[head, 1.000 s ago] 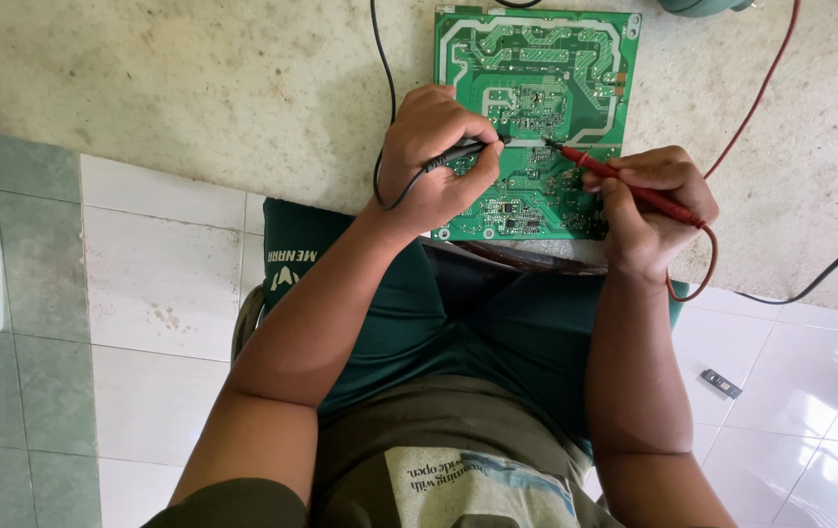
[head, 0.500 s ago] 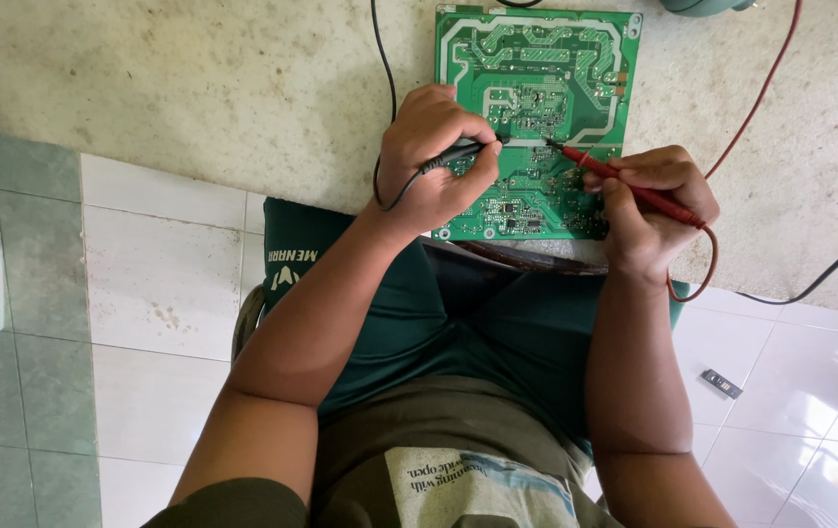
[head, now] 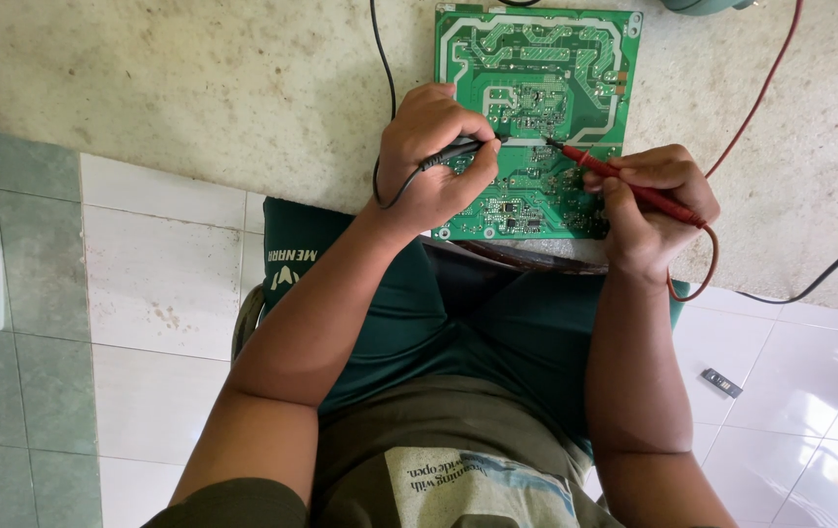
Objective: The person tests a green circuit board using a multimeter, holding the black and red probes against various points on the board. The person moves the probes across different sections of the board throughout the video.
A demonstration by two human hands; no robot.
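You have a rough, speckled stone slab (head: pixel 194 88) across the far side, green circuit board (head: pixel 534 117) lying flat on it right of centre, black lead (head: pixel 381 59) trailing just left of the board, red lead (head: pixel 761 93) curving at right, white tiled floor (head: pixel 155 274) nearer.

One circuit board (head: pixel 536 117), two probes (black (head: pixel 458 152), red (head: pixel 634 188)), two hands (left (head: pixel 434 156), right (head: pixel 649 210)).

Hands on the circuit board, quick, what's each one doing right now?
Left hand: closed on the black probe.
Right hand: closed on the red probe, tip on the green circuit board.
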